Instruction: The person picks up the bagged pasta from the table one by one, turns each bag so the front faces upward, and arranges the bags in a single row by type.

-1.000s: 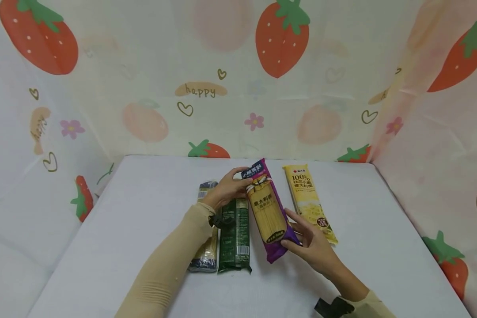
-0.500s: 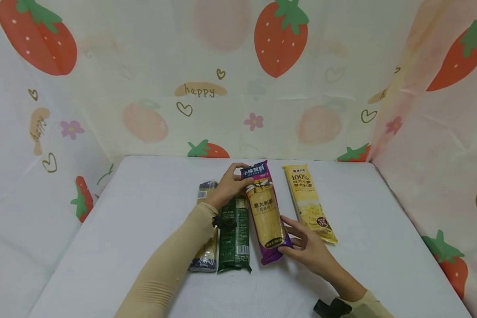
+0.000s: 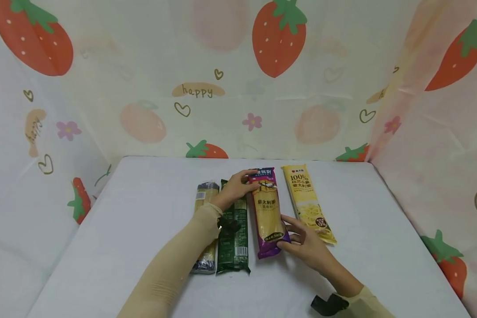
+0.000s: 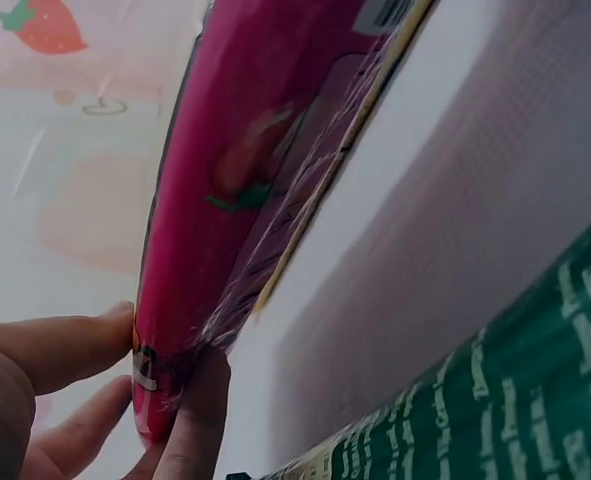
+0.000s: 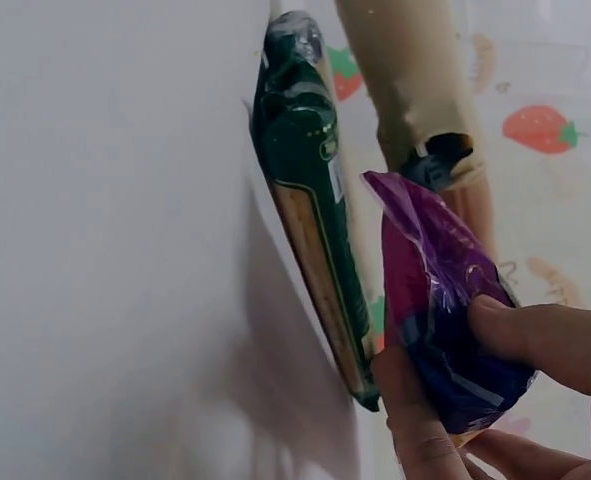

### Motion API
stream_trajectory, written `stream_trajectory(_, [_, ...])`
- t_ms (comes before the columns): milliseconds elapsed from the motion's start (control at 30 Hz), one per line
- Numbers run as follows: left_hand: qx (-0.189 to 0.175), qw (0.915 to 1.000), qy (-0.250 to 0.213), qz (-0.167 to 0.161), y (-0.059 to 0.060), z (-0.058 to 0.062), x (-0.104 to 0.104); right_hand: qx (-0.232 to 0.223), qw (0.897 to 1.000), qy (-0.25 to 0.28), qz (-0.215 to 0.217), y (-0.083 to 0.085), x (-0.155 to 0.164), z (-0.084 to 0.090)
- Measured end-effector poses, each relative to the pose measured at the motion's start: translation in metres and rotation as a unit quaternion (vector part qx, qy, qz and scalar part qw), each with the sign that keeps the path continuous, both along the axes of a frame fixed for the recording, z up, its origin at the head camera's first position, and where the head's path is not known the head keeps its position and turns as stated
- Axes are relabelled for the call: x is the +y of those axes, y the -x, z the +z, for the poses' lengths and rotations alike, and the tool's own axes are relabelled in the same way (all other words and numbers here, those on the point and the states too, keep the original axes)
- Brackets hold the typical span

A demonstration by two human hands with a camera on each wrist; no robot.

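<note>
A purple packet of spaghetti (image 3: pixel 267 207) is held by both hands just right of a green packet (image 3: pixel 233 238). My left hand (image 3: pixel 235 190) pinches its top end, thumb on the front face. The right hand (image 3: pixel 308 247) grips the lower right corner between thumb and fingers. In the left wrist view, the magenta side of the purple packet (image 4: pixel 235 170) shows a gap to the white table beneath. The right wrist view has the crinkled bottom end of the purple packet (image 5: pixel 445 290) between thumb and fingers. Part of the green packet is hidden by the left hand and wrist.
Left of the green packet lies a clear and blue packet of spaghetti (image 3: pixel 206 260), partly covered by the left forearm. A yellow pasta packet (image 3: pixel 308 203) lies to the right, slightly slanted. Strawberry-print cloth walls (image 3: pixel 326 57) border the white table (image 3: pixel 151 190) at back and sides.
The purple packet has turned from a slant to nearly upright in the head view. Its top end and the left hand have come down and slightly right. The other packets stay put.
</note>
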State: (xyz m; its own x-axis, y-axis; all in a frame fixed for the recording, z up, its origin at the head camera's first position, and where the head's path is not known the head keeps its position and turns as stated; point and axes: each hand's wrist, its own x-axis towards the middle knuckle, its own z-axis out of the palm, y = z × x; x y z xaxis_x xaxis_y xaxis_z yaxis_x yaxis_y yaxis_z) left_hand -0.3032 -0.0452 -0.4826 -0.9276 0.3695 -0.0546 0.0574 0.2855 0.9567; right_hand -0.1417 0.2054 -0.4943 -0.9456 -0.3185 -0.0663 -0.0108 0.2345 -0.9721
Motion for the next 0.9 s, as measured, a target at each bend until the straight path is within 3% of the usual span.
stream_trajectory(433, [-0.02, 0.9995, 0.019, -0.016, 0.024, -0.01, 0.009, 0.044, 0.998, -0.049, -0.008, 0.016, 0.002, -0.002])
stream_trajectory(667, [-0.014, 0.999, 0.036, -0.021, 0.035, -0.017, 0.011, 0.033, 0.997, -0.069, -0.023, 0.024, -0.002, -0.006])
stream_trajectory(900, [-0.008, 0.9957, 0.079, -0.048, 0.043, -0.023, 0.012, 0.032, 0.993, -0.111, -0.039, 0.034, -0.004, -0.015])
